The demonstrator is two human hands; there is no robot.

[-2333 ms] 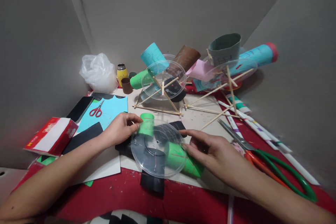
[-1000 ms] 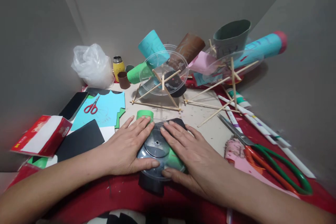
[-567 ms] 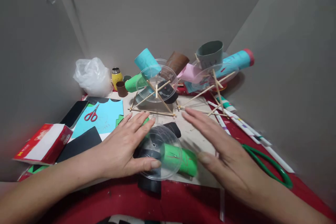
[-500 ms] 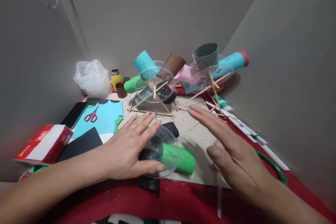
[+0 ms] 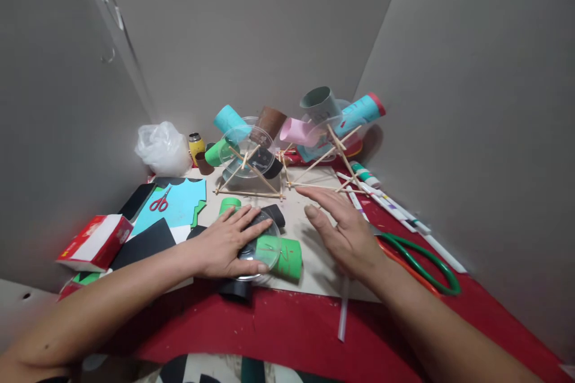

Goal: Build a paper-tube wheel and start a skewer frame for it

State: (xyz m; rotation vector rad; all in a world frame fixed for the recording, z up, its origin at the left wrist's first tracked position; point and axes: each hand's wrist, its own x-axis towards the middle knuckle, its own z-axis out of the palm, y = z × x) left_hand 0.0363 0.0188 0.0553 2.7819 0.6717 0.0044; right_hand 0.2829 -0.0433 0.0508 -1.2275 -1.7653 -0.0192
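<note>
My left hand (image 5: 231,245) lies with its fingers spread on a clear plastic lid (image 5: 272,228). Paper tubes stick out around the lid: a green tube (image 5: 290,258) on the right, another green tube (image 5: 230,204) behind, a black tube (image 5: 275,215) at the back right and a black piece (image 5: 236,290) in front. Over the board to the right, my right hand (image 5: 344,230) is held open, thumb apart from the fingers, holding nothing. Below it a clear stick (image 5: 343,314) projects over the red cloth.
Behind stand two wooden-stick frames (image 5: 249,194) bearing plastic discs with coloured paper tubes. Green-handled scissors (image 5: 422,263) and several white pens (image 5: 395,213) lie right. Left are red scissors (image 5: 159,200) on blue paper (image 5: 184,206), a red box (image 5: 96,242) and a plastic bag (image 5: 162,146).
The camera view has shifted, so the scene appears further left. My left hand now rests flatter on the lid. My right hand has moved slightly, uncovering the green-handled scissors.
</note>
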